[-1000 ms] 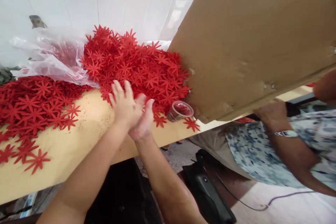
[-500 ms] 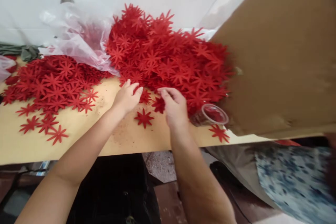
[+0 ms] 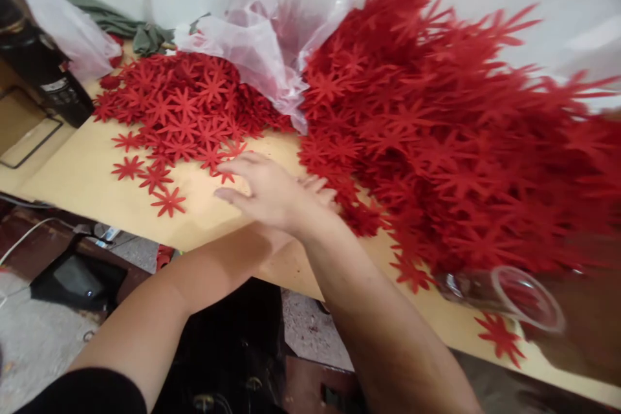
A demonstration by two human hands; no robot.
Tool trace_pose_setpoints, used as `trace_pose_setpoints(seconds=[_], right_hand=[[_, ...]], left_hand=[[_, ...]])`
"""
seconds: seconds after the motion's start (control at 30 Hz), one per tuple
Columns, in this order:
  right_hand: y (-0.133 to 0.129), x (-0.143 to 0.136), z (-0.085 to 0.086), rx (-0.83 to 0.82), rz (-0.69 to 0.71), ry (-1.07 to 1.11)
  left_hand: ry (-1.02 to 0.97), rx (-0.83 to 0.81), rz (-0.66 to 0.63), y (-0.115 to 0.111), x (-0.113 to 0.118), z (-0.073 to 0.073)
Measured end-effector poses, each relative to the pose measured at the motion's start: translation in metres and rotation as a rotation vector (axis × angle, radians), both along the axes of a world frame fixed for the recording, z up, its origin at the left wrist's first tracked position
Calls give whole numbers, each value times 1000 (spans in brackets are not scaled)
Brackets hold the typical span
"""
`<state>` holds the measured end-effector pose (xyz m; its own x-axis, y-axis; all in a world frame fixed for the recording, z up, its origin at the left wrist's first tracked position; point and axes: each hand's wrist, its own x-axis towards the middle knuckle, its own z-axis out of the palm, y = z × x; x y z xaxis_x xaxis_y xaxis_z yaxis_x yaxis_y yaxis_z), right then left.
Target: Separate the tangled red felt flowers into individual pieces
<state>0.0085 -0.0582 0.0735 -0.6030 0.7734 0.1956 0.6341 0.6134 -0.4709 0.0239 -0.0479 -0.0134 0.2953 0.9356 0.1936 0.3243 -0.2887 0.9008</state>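
Note:
My right hand (image 3: 264, 191) reaches across to the left over my left hand, its thumb and fingers apart and nothing seen between them. Its fingertips are at a loose red felt-like flower cutout (image 3: 227, 176) at the front edge of the left pile of cutouts (image 3: 179, 107). Behind and under the right wrist is my left hand (image 3: 319, 191), mostly hidden; the fingers that show are stretched out, close to the larger pile of red cutouts (image 3: 412, 136). Several single cutouts lie apart at the left, among them one flower (image 3: 169, 202) nearest the table edge.
A clear plastic cup (image 3: 526, 297) lies on its side at the right, by a single cutout (image 3: 502, 336). A translucent plastic bag (image 3: 262, 45) stands between the piles. A black bottle (image 3: 48, 65) is at the far left of the table (image 3: 72, 162).
The view has turned left. My right hand has moved from the large pile across my left hand to the left pile, and its fingers have opened. My left hand is now largely covered.

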Motion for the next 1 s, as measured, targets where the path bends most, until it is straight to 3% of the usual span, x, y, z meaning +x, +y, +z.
trace_pose_setpoints(seconds=[0.1, 0.17, 0.23, 0.37, 0.57, 0.73, 0.87, 1.0], right_hand=[[-2, -67, -2, -105, 176, -283], [-3, -99, -13, -119, 138, -397], [0, -116, -26, -96, 91, -418], [17, -112, -44, -58, 63, -383], [40, -91, -44, -48, -73, -301], [28, -109, -43, -32, -74, -287], [19, -125, -49, 78, -8, -320], [22, -123, -50, 216, 34, -277]], left_hand=[[298, 295, -145, -4, -7, 1], [479, 440, -142, -4, -13, 1], [543, 472, -100, -1, -19, 1], [540, 478, -72, 4, -18, -3], [522, 474, -80, 8, -10, -6], [521, 476, -68, 10, -13, -4], [497, 443, -79, 12, -17, -4], [439, 434, -73, 18, -17, -8]])
